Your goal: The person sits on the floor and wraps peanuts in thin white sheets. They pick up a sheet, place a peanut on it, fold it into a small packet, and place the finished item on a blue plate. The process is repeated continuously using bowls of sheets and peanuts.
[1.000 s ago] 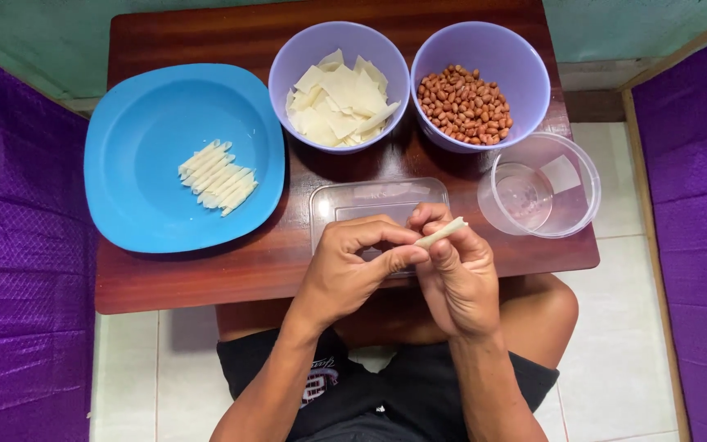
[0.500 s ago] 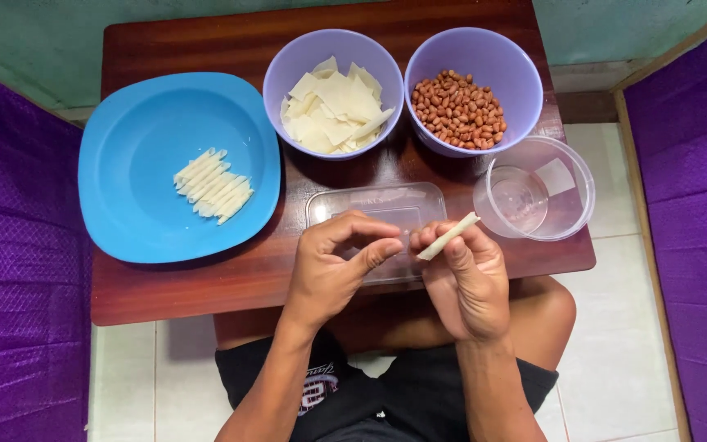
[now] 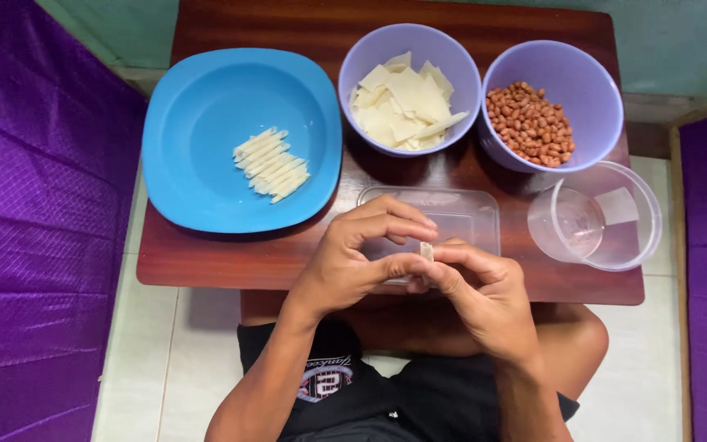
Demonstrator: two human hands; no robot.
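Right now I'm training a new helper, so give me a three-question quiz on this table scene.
1. True or false: the finished pale rolls lie on the blue plate.
2. Which holds peanuts? A) the left purple bowl B) the right purple bowl C) the round clear container
3. What do the left hand and right hand pinch between them?

Key: 1 true. 2 B. 3 a small pale rolled wrapper, held over the rectangular clear tray.

Left hand (image 3: 353,262) and right hand (image 3: 484,290) meet, fingertips pinched together.
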